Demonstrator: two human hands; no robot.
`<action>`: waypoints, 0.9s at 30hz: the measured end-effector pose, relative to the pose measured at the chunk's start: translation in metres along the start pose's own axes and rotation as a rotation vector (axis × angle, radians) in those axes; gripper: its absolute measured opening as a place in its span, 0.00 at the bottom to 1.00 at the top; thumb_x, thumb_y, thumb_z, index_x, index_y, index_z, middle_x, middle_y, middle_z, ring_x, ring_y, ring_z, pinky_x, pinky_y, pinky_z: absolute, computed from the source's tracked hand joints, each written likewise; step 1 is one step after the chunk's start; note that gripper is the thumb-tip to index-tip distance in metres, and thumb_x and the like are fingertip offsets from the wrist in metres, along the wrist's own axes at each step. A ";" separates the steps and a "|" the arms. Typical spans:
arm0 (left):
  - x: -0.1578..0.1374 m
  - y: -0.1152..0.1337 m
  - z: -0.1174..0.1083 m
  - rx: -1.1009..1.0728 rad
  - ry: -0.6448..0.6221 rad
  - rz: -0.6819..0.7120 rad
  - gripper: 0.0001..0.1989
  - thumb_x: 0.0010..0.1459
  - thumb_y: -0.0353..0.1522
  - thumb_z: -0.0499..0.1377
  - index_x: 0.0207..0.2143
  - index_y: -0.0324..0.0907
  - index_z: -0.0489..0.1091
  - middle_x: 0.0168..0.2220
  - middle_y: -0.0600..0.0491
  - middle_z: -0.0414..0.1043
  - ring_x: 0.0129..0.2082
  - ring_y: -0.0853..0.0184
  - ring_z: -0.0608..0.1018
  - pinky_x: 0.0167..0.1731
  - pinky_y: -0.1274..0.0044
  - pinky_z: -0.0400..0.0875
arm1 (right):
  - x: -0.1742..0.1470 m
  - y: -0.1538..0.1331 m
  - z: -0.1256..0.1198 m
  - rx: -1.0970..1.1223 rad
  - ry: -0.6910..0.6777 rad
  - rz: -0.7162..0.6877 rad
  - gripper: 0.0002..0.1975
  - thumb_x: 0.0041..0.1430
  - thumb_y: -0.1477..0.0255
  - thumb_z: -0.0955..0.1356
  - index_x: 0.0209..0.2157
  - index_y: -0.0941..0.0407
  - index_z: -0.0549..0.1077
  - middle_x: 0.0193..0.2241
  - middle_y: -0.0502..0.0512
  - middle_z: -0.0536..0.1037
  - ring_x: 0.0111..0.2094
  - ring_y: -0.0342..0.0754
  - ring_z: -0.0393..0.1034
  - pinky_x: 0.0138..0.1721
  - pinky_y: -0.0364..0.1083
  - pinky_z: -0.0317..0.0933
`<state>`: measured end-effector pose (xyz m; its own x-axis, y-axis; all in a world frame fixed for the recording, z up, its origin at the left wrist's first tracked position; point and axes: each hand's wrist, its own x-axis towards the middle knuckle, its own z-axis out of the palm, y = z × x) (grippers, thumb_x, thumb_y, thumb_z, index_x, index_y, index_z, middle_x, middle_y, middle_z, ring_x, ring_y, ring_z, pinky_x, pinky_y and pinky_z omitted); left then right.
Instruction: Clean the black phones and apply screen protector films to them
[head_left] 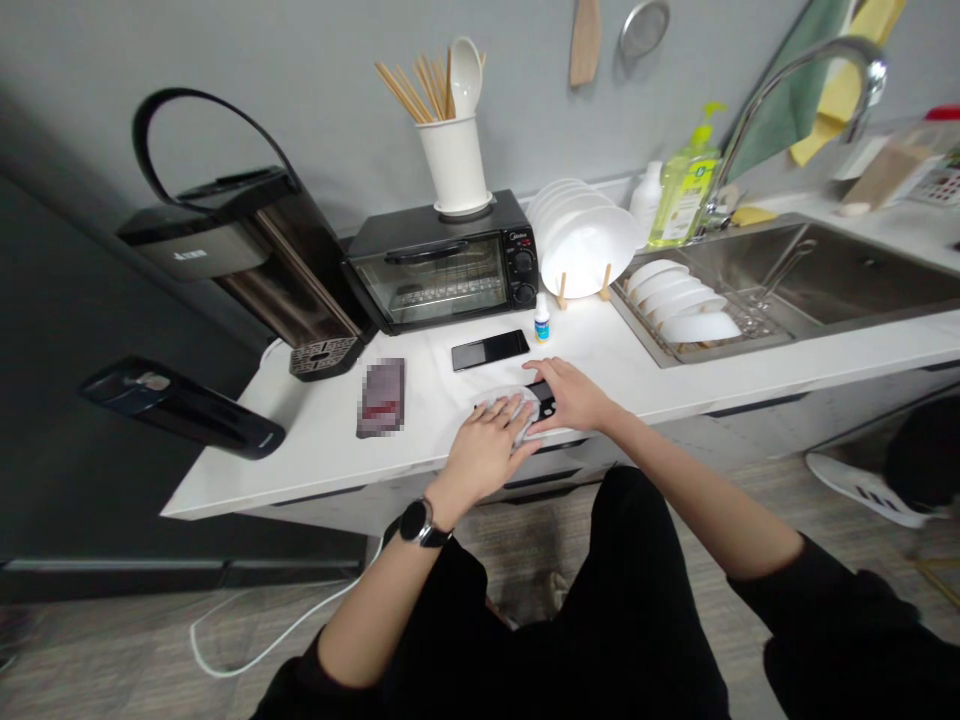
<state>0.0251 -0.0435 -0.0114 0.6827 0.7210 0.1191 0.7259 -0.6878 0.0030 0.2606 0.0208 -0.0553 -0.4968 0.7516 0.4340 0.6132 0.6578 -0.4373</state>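
My left hand (486, 440) lies flat, with its fingers apart, on a pale grey-white rounded surface (529, 404) near the counter's front edge. It mostly covers that surface, and I cannot tell whether this is a platform or a cloth. Just right of it, my right hand (568, 394) grips the end of a black kitchen scale (541, 392) with small pale buttons, thumb and fingers on opposite sides. Beyond my hands a black phone (490, 350) rests on the counter. Next to the phone stands a small white bottle with a blue label (541, 320).
Behind are a black toaster oven (442, 270), a white utensil holder (455, 160) on it, and racked plates (589, 250). A water dispenser (247, 250), dark cylinder (184, 410) and blurred dark item (384, 396) stand left. Right is the sink (862, 270) with bowls (697, 325).
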 end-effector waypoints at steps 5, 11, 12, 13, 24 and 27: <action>0.052 0.022 0.010 -0.133 0.009 0.089 0.28 0.76 0.48 0.49 0.64 0.40 0.73 0.68 0.43 0.70 0.70 0.57 0.71 0.70 0.63 0.63 | 0.000 0.006 0.002 0.000 -0.002 0.010 0.42 0.53 0.60 0.77 0.65 0.57 0.62 0.53 0.67 0.75 0.52 0.65 0.71 0.55 0.62 0.66; 0.024 0.011 0.004 -0.103 0.018 0.027 0.29 0.76 0.49 0.47 0.69 0.44 0.67 0.71 0.47 0.65 0.71 0.57 0.69 0.69 0.58 0.64 | -0.001 0.004 0.001 0.024 0.002 0.025 0.51 0.47 0.53 0.81 0.66 0.57 0.62 0.50 0.66 0.76 0.50 0.64 0.73 0.54 0.62 0.67; 0.013 0.007 0.002 -0.082 0.020 0.004 0.30 0.76 0.50 0.47 0.70 0.44 0.66 0.71 0.46 0.65 0.71 0.56 0.70 0.69 0.57 0.65 | -0.001 0.003 0.001 0.028 0.004 0.022 0.53 0.45 0.50 0.82 0.66 0.57 0.62 0.49 0.66 0.76 0.50 0.65 0.73 0.54 0.62 0.67; 0.002 0.003 0.001 -0.059 0.029 -0.033 0.31 0.76 0.50 0.46 0.70 0.43 0.65 0.71 0.46 0.65 0.70 0.55 0.71 0.68 0.56 0.65 | -0.001 0.002 0.000 0.028 0.006 0.019 0.55 0.44 0.48 0.82 0.66 0.57 0.61 0.49 0.66 0.76 0.50 0.65 0.73 0.54 0.62 0.67; 0.052 0.033 0.014 -0.057 0.076 -0.049 0.30 0.77 0.47 0.47 0.60 0.32 0.74 0.64 0.37 0.74 0.65 0.51 0.75 0.68 0.60 0.64 | -0.001 0.006 0.000 -0.024 -0.017 -0.008 0.38 0.58 0.64 0.73 0.66 0.59 0.61 0.53 0.69 0.75 0.52 0.64 0.70 0.55 0.62 0.65; 0.059 0.036 0.016 -0.124 0.092 -0.017 0.27 0.77 0.46 0.48 0.58 0.34 0.76 0.64 0.40 0.74 0.67 0.54 0.73 0.68 0.62 0.64 | -0.002 0.007 -0.001 -0.024 -0.015 0.002 0.35 0.59 0.68 0.70 0.66 0.60 0.62 0.53 0.69 0.75 0.53 0.64 0.70 0.56 0.62 0.65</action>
<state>0.0929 -0.0249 -0.0207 0.6556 0.7258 0.2082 0.7176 -0.6847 0.1274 0.2660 0.0240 -0.0586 -0.5047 0.7536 0.4212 0.6289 0.6552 -0.4187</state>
